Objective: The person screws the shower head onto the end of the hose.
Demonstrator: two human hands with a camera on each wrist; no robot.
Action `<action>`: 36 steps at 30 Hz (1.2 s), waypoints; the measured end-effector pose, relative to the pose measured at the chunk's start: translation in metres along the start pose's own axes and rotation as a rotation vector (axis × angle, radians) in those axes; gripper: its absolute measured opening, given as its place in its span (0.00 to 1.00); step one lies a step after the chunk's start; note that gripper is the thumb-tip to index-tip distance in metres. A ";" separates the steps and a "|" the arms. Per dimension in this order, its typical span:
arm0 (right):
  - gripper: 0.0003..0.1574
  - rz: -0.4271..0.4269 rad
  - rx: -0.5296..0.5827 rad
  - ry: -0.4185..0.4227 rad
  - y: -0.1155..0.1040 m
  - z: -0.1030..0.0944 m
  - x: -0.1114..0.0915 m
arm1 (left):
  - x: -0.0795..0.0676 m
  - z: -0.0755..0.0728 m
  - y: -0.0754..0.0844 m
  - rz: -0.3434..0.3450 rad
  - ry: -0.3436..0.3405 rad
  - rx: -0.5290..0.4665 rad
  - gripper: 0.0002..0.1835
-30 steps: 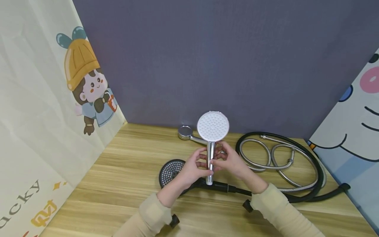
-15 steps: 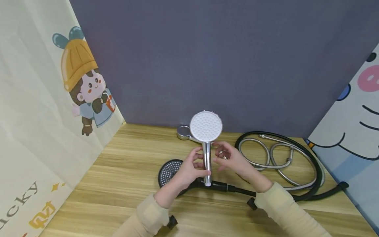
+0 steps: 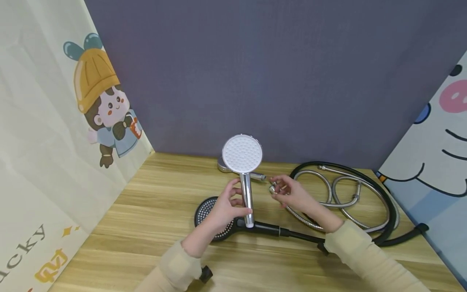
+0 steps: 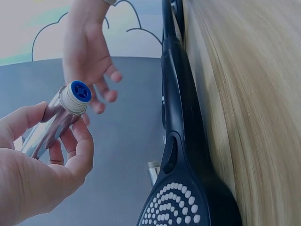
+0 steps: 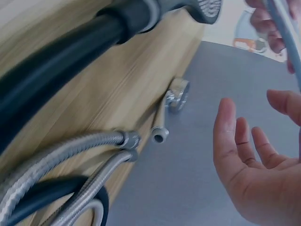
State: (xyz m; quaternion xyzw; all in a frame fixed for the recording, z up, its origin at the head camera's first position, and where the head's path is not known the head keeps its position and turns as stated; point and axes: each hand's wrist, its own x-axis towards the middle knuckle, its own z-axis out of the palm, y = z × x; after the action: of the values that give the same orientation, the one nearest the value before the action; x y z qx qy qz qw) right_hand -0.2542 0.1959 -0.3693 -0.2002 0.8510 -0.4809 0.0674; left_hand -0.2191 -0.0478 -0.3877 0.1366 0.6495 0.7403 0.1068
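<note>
My left hand holds the chrome handle of a hand shower upright, its white nozzle face toward me. In the left wrist view, the handle's white threaded end shows a blue insert. To the right of it, my right hand is apart from the handle. Its fingers are extended and hold nothing in the right wrist view. The end of a metal shower hose appears beside its fingertips in the head view. Behind the held shower lies a smaller chrome hand shower, partly hidden.
A black hand shower lies across the wooden table under my hands, joined to a black hose. Several metal hose loops lie coiled on the right. A grey panel stands at the back.
My right hand has let go of the handle and moved right, toward the metal hose end. My left hand has carried the hand shower to the left.
</note>
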 end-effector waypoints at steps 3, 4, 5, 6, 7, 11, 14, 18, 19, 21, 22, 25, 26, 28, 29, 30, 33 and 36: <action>0.30 0.024 -0.074 -0.010 0.004 -0.002 0.000 | -0.002 -0.004 0.000 -0.003 0.006 -0.006 0.51; 0.30 0.029 -0.094 -0.015 0.006 -0.003 0.001 | -0.002 -0.005 0.000 0.000 0.005 -0.007 0.51; 0.30 0.033 -0.108 -0.020 0.008 -0.003 0.001 | -0.003 -0.006 0.000 0.002 0.008 -0.005 0.51; 0.30 0.038 -0.125 -0.026 0.010 -0.004 0.002 | -0.003 -0.007 0.000 0.006 0.010 -0.003 0.51; 0.31 0.045 -0.133 -0.030 0.012 -0.004 0.003 | -0.004 -0.008 0.001 0.007 0.012 -0.003 0.51; 0.29 0.046 -0.185 -0.041 0.019 -0.005 0.006 | -0.006 -0.011 0.002 0.019 0.018 0.003 0.50; 0.28 0.045 -0.253 -0.039 0.026 -0.005 0.008 | -0.008 -0.014 0.002 0.026 0.018 0.005 0.50; 0.27 0.029 -0.364 -0.042 0.035 -0.006 0.011 | -0.008 -0.016 0.001 0.030 0.017 -0.014 0.49; 0.27 0.026 -0.389 -0.042 0.037 -0.007 0.011 | -0.008 -0.017 0.001 0.031 0.017 -0.017 0.49; 0.26 0.026 -0.421 -0.050 0.042 -0.007 0.013 | -0.008 -0.018 0.000 0.034 0.015 -0.019 0.49; 0.25 0.035 -0.429 -0.054 0.044 -0.008 0.014 | -0.008 -0.019 -0.001 0.031 0.017 -0.019 0.49; 0.25 0.066 -0.434 -0.075 0.049 -0.008 0.016 | -0.008 -0.020 -0.002 0.025 0.026 -0.012 0.49; 0.25 0.080 -0.433 -0.086 0.051 -0.008 0.016 | -0.008 -0.020 -0.002 0.023 0.030 -0.011 0.50; 0.26 0.105 -0.435 -0.105 0.054 -0.008 0.018 | -0.008 -0.021 -0.002 0.021 0.035 -0.008 0.50; 0.27 0.112 -0.439 -0.112 0.056 -0.007 0.019 | -0.008 -0.021 -0.002 0.023 0.035 -0.008 0.49; 0.27 0.124 -0.442 -0.114 0.057 -0.006 0.020 | -0.009 -0.021 -0.002 0.025 0.035 -0.009 0.49; 0.27 0.127 -0.445 -0.113 0.060 -0.005 0.023 | -0.009 -0.021 -0.001 0.027 0.031 -0.008 0.49; 0.27 0.131 -0.438 -0.099 0.060 -0.003 0.025 | -0.009 -0.022 0.000 0.022 0.024 -0.011 0.48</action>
State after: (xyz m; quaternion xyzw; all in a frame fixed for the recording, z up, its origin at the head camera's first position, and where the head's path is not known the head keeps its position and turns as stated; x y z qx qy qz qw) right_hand -0.2948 0.2157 -0.4168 -0.1779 0.9418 -0.2689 0.0951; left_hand -0.2178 -0.0709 -0.3909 0.1343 0.6452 0.7465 0.0915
